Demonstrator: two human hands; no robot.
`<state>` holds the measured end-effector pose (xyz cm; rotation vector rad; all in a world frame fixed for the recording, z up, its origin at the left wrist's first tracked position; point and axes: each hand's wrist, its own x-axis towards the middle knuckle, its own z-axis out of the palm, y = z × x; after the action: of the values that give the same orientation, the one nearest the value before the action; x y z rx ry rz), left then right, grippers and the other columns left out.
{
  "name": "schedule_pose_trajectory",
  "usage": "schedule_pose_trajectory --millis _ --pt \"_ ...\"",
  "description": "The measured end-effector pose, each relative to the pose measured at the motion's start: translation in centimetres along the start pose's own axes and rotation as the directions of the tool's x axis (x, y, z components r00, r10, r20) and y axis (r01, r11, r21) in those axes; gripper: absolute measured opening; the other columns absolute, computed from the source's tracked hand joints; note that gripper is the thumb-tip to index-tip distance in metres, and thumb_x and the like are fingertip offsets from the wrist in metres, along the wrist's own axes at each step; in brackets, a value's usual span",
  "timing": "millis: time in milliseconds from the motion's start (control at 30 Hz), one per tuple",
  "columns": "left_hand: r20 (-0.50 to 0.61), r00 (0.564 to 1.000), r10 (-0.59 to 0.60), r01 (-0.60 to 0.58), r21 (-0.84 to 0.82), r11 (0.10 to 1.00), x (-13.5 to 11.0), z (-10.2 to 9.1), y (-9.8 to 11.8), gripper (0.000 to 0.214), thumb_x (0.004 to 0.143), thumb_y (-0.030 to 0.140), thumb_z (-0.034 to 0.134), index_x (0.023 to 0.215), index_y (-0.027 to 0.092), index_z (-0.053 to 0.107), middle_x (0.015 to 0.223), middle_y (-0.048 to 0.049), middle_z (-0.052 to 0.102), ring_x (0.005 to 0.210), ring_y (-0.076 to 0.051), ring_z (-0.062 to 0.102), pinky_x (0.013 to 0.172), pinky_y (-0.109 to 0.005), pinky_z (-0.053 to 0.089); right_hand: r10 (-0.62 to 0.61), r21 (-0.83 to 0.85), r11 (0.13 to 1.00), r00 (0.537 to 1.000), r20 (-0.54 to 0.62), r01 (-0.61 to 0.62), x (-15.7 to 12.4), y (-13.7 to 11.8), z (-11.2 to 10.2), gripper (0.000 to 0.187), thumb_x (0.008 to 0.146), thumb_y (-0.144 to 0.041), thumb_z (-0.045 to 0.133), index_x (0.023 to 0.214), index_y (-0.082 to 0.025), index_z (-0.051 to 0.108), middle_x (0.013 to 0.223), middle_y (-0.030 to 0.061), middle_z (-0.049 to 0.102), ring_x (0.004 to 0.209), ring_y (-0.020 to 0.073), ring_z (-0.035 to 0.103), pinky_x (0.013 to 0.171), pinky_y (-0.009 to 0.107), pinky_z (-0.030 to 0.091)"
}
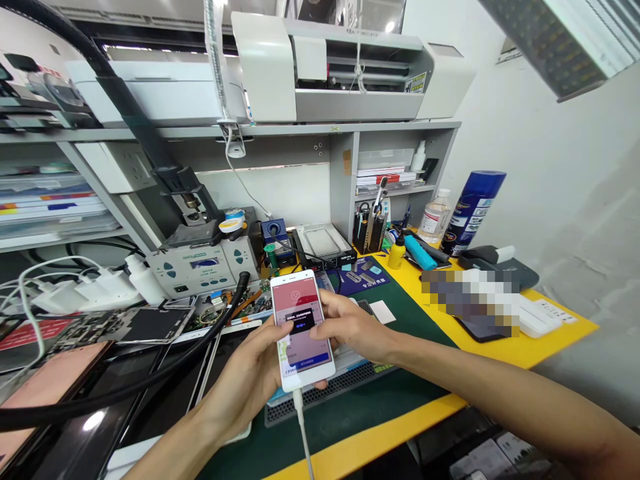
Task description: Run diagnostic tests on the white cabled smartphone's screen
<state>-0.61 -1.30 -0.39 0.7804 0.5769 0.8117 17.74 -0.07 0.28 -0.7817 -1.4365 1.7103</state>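
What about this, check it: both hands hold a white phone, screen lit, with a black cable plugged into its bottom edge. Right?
Wrong: the head view shows the cable is white, not black. The left hand and right hand do hold the white phone, screen lit.

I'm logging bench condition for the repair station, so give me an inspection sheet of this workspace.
surface: yellow bench with green mat, crowded on the left.
job's things: white phone, screen lit, plugged in at its bottom.
clutter: dismantled phones, spray can, clear bottle, tool holder.
hands: left hand cradles the phone from below; right hand grips its right edge, thumb on screen.
cables: white cable hangs from the phone; black hose crosses the left; chargers tangled far left.
surroundings: grey shelving, white machine on top, lamp upper right.
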Motion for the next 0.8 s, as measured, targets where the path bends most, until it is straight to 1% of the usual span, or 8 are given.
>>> schedule_pose_trajectory --millis 233,467,633,800 --pt "-0.018 1.0 -0.005 0.005 0.004 1.0 -0.07 0.03 0.06 0.059 0.094 0.023 0.052 0.149 0.03 0.032 0.13 -0.0106 0.059 0.105 -0.027 0.062 0.08 -0.039 0.054 0.009 -0.005 1.0 1.0 -0.008 -0.009 -0.01 0.07 -0.02 0.048 0.075 -0.016 0.063 0.122 -0.019 0.053 0.098 0.0046 0.068 0.072 0.0152 0.062 0.062 0.027 0.047" --pt "-0.017 1.0 -0.002 0.002 0.008 1.0 -0.1 0.01 0.0 0.057 0.094 0.023 0.052 0.148 0.032 0.034 0.129 -0.0083 0.06 0.105 -0.026 0.062 0.081 -0.038 0.054 0.0 -0.007 1.0 1.0 -0.006 0.0 0.07 0.05 -0.07 0.048 0.075 -0.017 0.063 0.121 -0.019 0.053 0.104 0.0059 0.067 0.072 0.015 0.061 0.059 0.026 0.047" --pt "-0.017 1.0 0.003 -0.003 0.006 1.0 -0.05 0.03 -0.02 0.058 0.094 0.023 0.052 0.148 0.029 0.034 0.128 -0.0099 0.061 0.104 -0.026 0.062 0.082 -0.039 0.054 0.004 -0.019 1.0 1.0 -0.013 -0.004 0.02 0.08 -0.04 0.046 0.075 -0.018 0.064 0.119 -0.019 0.053 0.106 0.0063 0.066 0.073 0.0149 0.061 0.059 0.026 0.047" --pt "-0.018 1.0 0.007 -0.007 0.002 1.0 0.02 -0.08 -0.02 0.059 0.094 0.023 0.052 0.149 0.03 0.032 0.128 -0.0092 0.061 0.105 -0.026 0.062 0.081 -0.039 0.054 -0.005 -0.021 1.0 1.0 -0.008 0.005 -0.01 0.11 -0.03 0.045 0.076 -0.018 0.064 0.12 -0.019 0.054 0.107 0.0065 0.065 0.072 0.0147 0.061 0.059 0.025 0.047"
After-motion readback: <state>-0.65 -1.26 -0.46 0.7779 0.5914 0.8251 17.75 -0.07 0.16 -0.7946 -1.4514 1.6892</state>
